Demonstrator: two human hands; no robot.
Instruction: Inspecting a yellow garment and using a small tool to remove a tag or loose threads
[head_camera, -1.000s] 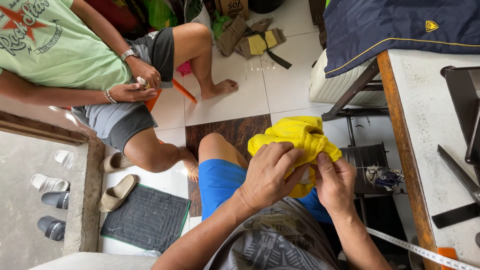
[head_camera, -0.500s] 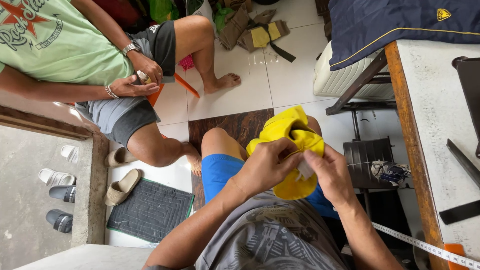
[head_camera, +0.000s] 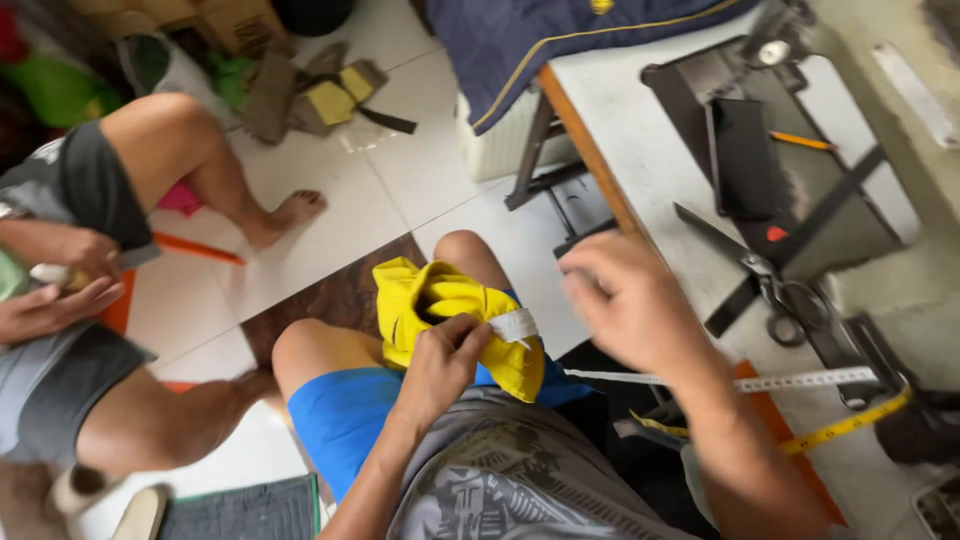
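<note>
Since the earlier frame, the right hand (head_camera: 625, 300) had been lifted off the yellow cloth (head_camera: 450, 310) and carried toward the work table (head_camera: 660, 160); it appeared blurred, fingers loosely spread, with nothing seen between them. The cloth remained on the lap, bunched over the blue shorts (head_camera: 340, 415). It was pinched by the left hand (head_camera: 440, 365), thumb and fingers closed on its upper fold just beside a white band (head_camera: 515, 325) attached at that edge. Beyond the grip, toward the table, a white measuring tape (head_camera: 790, 380) was laid across the table edge, and scissors (head_camera: 770, 285) lay farther out, well apart from both hands. Judged from this layout, handling of the cloth was under way: the piece was gathered and held, while no tool had yet been picked up. Another seated person (head_camera: 90, 300) was occupied separately on the far side of the grip.
</note>
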